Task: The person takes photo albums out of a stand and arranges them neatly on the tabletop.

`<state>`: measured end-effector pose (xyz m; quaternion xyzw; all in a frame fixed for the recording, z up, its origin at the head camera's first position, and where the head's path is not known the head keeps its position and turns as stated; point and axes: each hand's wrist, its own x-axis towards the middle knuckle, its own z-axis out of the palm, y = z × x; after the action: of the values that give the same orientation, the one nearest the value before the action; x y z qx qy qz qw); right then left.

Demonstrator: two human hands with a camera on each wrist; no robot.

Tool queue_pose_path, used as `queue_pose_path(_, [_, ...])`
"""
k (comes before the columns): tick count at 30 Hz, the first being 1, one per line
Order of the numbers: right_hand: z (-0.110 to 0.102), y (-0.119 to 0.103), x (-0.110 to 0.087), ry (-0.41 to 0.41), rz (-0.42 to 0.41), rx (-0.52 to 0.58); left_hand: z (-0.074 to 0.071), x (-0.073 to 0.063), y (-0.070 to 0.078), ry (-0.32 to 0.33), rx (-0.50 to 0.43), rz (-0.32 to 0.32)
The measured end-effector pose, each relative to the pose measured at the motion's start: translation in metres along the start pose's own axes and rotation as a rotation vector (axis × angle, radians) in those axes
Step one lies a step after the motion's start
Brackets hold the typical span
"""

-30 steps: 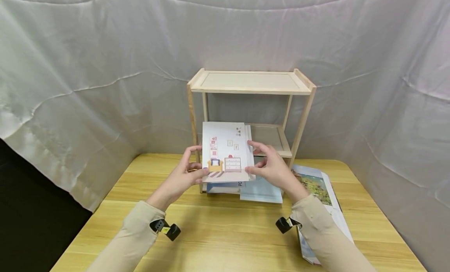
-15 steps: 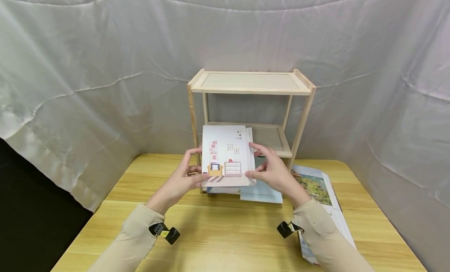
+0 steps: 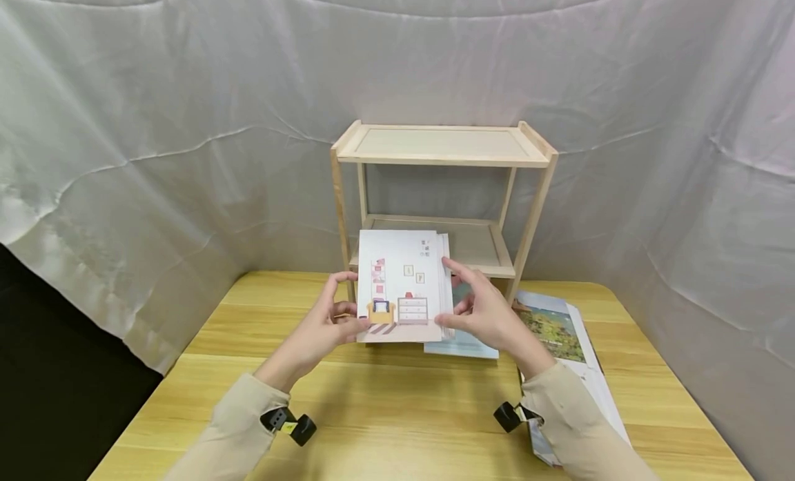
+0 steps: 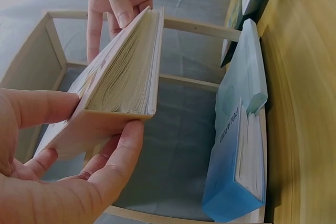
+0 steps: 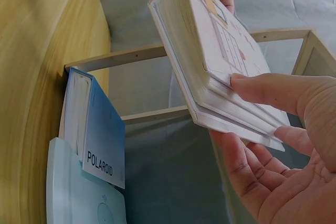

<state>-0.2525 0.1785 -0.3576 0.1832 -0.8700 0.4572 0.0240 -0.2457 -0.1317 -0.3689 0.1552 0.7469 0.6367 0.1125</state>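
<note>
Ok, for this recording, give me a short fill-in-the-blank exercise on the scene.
1. The held book between the left hand and right hand has a mostly ____ cover.
2. The capital letters on the blue book spell ____.
3. In the head view, the tree-picture book lies on the table to the ____ of the rack.

Missing words: white; POLAROID; right.

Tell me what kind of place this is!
Probably a curtained-off filming corner: grey cloth hangs behind and beside a wooden table, with two small black wrist cameras in view.
</note>
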Motion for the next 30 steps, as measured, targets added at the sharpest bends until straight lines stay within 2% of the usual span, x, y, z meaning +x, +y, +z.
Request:
queue_pose_path(17, [0.006, 0.013, -0.020, -0.003, 0.012, -0.013, 0.014, -0.011, -0.013, -0.026, -0.003, -0.001])
queue_pose_path(30, [0.008, 0.025, -0.039, 0.009, 0.025, 0.041, 0.029, -0.021, -0.019, -0.037, 0.027, 0.011])
